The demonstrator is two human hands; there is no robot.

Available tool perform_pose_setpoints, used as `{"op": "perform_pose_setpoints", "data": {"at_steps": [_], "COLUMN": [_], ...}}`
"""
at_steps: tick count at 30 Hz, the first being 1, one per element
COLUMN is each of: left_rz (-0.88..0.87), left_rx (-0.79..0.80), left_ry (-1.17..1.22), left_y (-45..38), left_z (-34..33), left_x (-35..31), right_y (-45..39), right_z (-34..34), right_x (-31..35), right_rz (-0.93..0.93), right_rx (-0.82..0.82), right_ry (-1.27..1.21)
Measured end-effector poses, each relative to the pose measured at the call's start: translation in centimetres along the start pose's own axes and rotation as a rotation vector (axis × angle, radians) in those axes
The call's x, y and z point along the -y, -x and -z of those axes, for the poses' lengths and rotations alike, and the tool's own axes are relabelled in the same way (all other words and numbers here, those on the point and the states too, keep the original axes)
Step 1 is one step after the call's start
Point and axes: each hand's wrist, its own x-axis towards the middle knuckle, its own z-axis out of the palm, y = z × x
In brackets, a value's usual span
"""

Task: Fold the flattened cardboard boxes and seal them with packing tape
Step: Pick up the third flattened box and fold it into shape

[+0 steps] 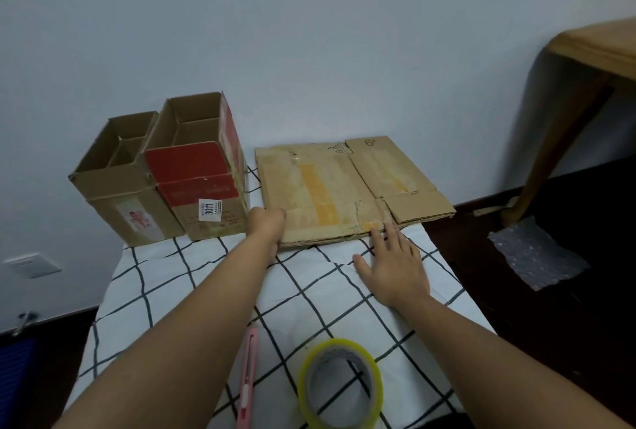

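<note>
Flattened brown cardboard box [347, 191], light, stiff and worn, is lying at the far end of the checked desk [192, 277]. Left hand [266, 223] is gripping its near-left corner; right hand [395, 267] is resting flat, fingertips touching the near edge, the better lifting point.

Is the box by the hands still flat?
Yes, flat. The box lies spread on the checked cloth, flaps level, no walls standing.

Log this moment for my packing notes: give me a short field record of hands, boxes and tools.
left hand: grips near-left edge of the flattened cardboard
right hand: flat on the checked cloth, fingers touching the cardboard's near edge
flattened cardboard: lying flat, not yet folded
erected boxes: two, open-topped, left of it
tape roll: near, untouched
pink utility knife: left of the tape
</note>
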Motion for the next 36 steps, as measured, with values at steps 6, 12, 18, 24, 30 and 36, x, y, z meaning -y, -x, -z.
{"op": "perform_pose_setpoints", "data": {"at_steps": [6,12,18,24,30,36], "left_rz": [0.088,0.036,-0.216,-0.407,-0.46,-0.464], "left_rx": [0.222,0.206,0.149,0.112,0.019,-0.02], "left_ry": [0.287,0.391,0.323,0.294,0.301,0.385], "left_y": [0.5,1.8,5.4,10.7,15.0,18.2], "left_z": [0.9,1.3,1.9,5.7,12.4,20.1], "left_x": [-1.3,-1.1,-3.3,-5.9,-6.4,-4.7], "right_y": [0.2,0.5,0.2,2.2,4.8,7.4], "right_z": [0.2,1.5,5.7,11.4,16.6,20.2], "right_x": [0.1,-0.1,0.0,0.8,1.8,4.2], "right_rz": [-0.006,-0.04,-0.202,-0.194,-0.194,-0.153], "right_rx": [-0.048,-0.069,-0.15,-0.321,-0.465,-0.44], "right_ry": [-0.059,-0.319,-0.687,-0.73,-0.802,-0.944]}}
